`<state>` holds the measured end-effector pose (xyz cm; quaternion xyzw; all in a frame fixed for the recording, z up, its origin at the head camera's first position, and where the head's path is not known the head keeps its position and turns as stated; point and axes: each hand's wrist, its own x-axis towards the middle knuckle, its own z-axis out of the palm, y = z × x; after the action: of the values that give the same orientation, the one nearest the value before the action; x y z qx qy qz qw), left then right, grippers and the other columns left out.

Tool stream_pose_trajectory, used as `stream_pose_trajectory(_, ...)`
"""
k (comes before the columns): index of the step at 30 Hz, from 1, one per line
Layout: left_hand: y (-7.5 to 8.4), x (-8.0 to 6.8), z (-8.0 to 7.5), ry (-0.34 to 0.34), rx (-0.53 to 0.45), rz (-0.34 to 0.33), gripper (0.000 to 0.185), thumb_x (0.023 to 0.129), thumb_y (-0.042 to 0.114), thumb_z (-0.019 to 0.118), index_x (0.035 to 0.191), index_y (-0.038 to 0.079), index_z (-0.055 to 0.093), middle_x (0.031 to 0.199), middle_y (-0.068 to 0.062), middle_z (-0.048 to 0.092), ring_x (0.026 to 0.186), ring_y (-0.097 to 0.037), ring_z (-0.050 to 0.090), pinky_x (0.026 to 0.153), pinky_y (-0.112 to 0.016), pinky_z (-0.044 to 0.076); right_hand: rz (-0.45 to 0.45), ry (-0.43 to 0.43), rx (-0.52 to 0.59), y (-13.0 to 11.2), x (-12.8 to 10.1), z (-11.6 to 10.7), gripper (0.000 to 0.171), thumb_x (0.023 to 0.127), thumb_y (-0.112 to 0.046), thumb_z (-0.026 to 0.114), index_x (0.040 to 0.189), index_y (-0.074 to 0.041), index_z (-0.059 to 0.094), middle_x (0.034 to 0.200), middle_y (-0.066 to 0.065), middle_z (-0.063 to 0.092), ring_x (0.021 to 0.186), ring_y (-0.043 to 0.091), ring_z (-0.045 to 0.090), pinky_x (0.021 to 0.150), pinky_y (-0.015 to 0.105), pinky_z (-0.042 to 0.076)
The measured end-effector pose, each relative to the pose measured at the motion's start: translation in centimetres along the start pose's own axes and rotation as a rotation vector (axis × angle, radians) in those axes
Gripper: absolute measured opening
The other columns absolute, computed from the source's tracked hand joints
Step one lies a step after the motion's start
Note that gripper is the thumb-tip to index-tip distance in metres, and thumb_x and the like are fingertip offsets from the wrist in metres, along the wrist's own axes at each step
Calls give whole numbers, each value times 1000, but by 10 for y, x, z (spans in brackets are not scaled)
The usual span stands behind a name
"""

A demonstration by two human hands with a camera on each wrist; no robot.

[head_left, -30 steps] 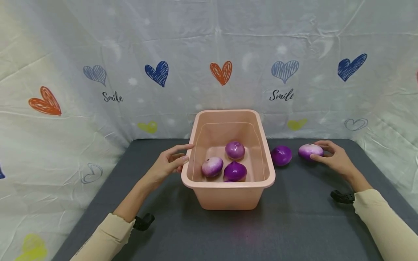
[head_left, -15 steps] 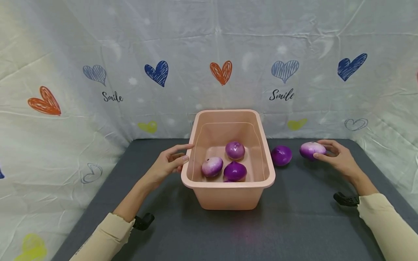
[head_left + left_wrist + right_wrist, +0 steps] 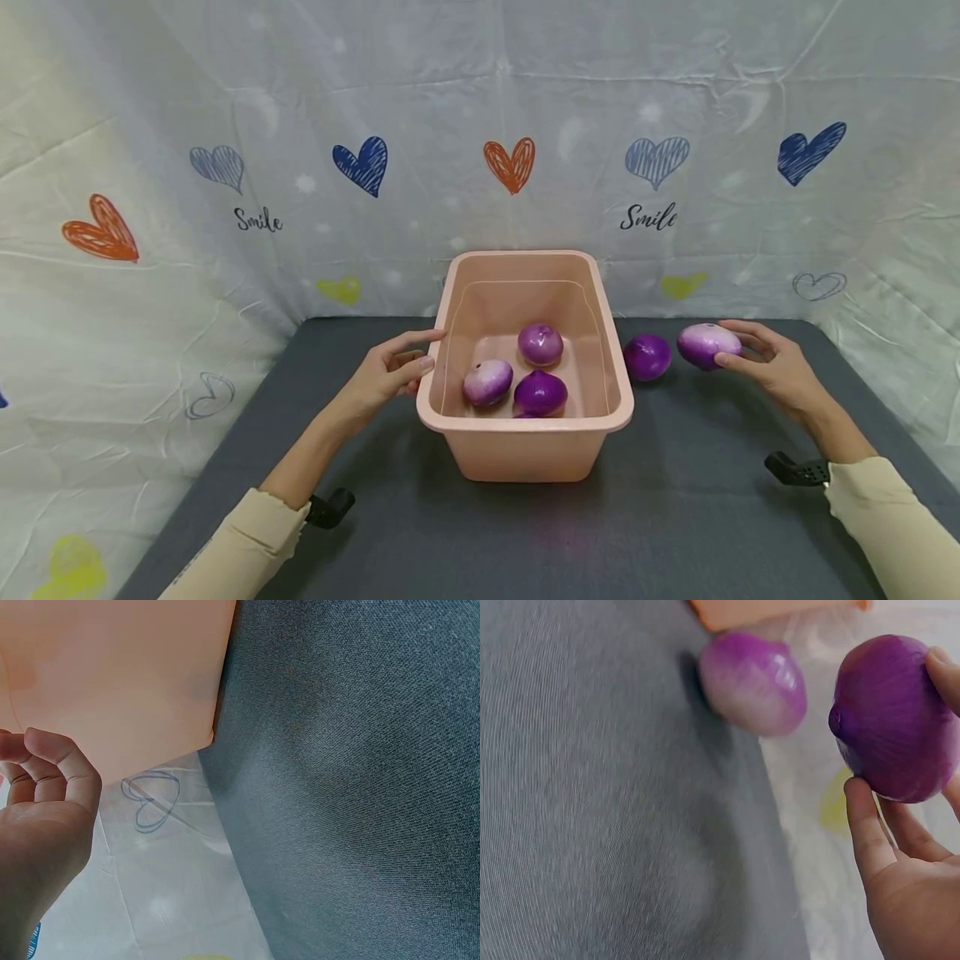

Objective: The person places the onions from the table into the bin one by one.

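Note:
A peach plastic bin (image 3: pixel 525 454) stands at the middle of the dark table, with several purple onions inside, among them a pale-sided onion (image 3: pixel 488 382). My left hand (image 3: pixel 386 375) rests its fingertips against the outside of the bin's left rim; its fingers look loosely bent in the left wrist view. To the right of the bin, my right hand (image 3: pixel 776 367) holds a purple onion (image 3: pixel 896 720) between thumb and fingers, raised off the table. Another onion (image 3: pixel 647 357) lies on the table between the bin and the held one.
A dark grey cloth (image 3: pixel 675 517) covers the table. Behind it and at both sides hangs a white sheet (image 3: pixel 420 92) printed with hearts and the word Smile. The bin's far end is close to this sheet.
My right hand has lifted the onion slightly and shifted it first a little right, then back left. The left hand and the bin stay where they were.

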<state>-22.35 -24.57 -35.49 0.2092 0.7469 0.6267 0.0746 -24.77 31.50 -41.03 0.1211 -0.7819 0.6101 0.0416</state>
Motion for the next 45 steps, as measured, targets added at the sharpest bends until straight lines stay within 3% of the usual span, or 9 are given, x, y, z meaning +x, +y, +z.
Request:
stream_pose_trajectory(7,2,-1,-1,4,3,-5,47,104,18,61,149,9,52,125,-22,62,81,-18,59,76,-36,55,-49,-51,125,-14,0,9,48,97,0,68,143,-7,55,133,2,54,112,8,61,85,20,50)
stream_pose_trajectory(16,1,-3,-1,12,2,-6,45,104,17,62,148,10,54,118,-19,64,78,-17,57,74,-35,54,-65,-85,232,-35,2,17,51,98,5,65,146,-5,53,137,5,52,117,11,59,89,21,50)
stream_pose_trajectory(28,2,-3,0,14,-10,-13,46,104,17,62,148,9,53,119,-20,64,77,-17,56,75,-38,54,-36,-59,149,-66,14,27,51,97,1,67,146,-4,51,142,10,47,117,18,57,90,22,49)
stream_pose_trajectory(41,5,-3,1,19,-24,-34,48,103,20,64,149,10,53,126,-22,63,80,-20,59,78,-39,55,-109,-91,104,-98,34,41,53,95,0,70,145,-7,54,143,13,49,119,21,58,90,23,50)
stream_pose_trajectory(45,5,-2,1,21,-19,-34,49,103,20,64,149,11,53,126,-22,63,79,-20,59,78,-39,55,-142,-117,140,-103,41,47,53,94,4,70,144,-6,55,142,14,49,119,22,59,90,25,51)
